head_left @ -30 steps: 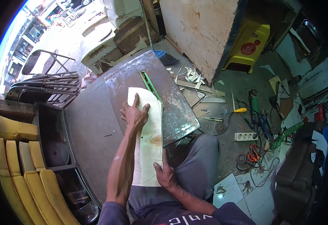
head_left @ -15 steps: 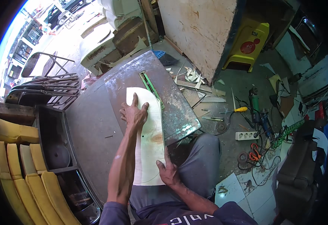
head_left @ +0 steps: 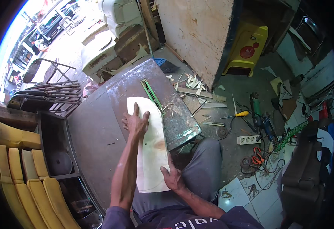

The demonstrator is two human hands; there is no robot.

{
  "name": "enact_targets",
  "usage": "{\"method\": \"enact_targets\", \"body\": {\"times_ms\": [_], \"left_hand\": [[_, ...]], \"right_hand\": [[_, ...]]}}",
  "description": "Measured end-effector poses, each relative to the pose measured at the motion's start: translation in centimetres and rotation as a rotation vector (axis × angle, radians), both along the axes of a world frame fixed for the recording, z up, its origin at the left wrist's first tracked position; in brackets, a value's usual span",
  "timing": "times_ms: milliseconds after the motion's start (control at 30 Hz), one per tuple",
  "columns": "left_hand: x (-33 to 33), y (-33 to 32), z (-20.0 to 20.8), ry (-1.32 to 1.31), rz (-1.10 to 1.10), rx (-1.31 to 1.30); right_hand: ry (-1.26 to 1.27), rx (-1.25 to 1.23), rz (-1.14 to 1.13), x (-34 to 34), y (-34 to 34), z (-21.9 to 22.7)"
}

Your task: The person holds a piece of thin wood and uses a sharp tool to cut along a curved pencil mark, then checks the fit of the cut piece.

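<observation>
The left hand (head_left: 136,124) lies with its fingers spread on the upper part of a pale wooden board (head_left: 151,152), open and palm down. The right hand (head_left: 172,178) is at the board's lower right edge, nearer the body, its thumb over the face and its index finger pointing along the edge; whether its other fingers close underneath cannot be told.

The board runs lengthwise from just beyond the left hand to a little below the right one. Its far right corner is rounded, and a small dark spot and a brownish knot show between the hands. The far part rests on a worn metal-topped bench (head_left: 180,120), while the near end reaches over the person's lap. Just beyond the left hand, slightly to its right, a green-edged slot (head_left: 151,93) is set in the bench, with wood chips (head_left: 167,109) beside it.

Farther out, to the right of both hands, a screwdriver with a yellow handle (head_left: 242,113), a green power tool (head_left: 256,108) and a white power strip (head_left: 248,140) lie on the floor. Well beyond the hands, ahead and right, are pale scraps (head_left: 194,82). Well to their left are folded metal chairs (head_left: 45,97) and, nearer the body, yellow cushions (head_left: 12,164).
</observation>
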State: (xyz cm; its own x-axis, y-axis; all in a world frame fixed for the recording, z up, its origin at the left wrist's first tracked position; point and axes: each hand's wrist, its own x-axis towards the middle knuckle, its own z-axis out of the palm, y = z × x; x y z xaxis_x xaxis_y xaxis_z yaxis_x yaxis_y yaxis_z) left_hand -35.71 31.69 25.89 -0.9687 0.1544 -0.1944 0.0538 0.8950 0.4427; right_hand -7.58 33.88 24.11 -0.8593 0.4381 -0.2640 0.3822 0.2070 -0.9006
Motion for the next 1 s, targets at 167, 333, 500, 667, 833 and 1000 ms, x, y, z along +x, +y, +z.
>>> {"method": "enact_targets", "body": {"times_ms": [167, 333, 500, 667, 833, 1000], "left_hand": [[2.8, 0.3, 0.0, -0.034, 0.036, 0.001], [3.6, 0.1, 0.0, -0.072, 0.057, 0.025], [2.7, 0.1, 0.2, -0.066, 0.057, 0.017], [2.1, 0.2, 0.0, -0.077, 0.06, 0.028], [1.9, 0.5, 0.2, -0.074, 0.061, 0.024], [1.7, 0.5, -0.1, -0.068, 0.065, 0.025]], "right_hand": [[0.045, 0.003, -0.027, 3.1, 0.3, -0.2], [0.016, -0.044, -0.004, 3.9, 0.6, 0.2], [0.023, -0.027, -0.012, 3.1, 0.6, 0.4], [0.01, -0.036, -0.016, 2.5, 0.7, 0.2], [-0.015, -0.063, -0.01, 2.2, 0.9, 0.3], [0.004, -0.044, -0.014, 2.0, 0.8, -0.2]]}}
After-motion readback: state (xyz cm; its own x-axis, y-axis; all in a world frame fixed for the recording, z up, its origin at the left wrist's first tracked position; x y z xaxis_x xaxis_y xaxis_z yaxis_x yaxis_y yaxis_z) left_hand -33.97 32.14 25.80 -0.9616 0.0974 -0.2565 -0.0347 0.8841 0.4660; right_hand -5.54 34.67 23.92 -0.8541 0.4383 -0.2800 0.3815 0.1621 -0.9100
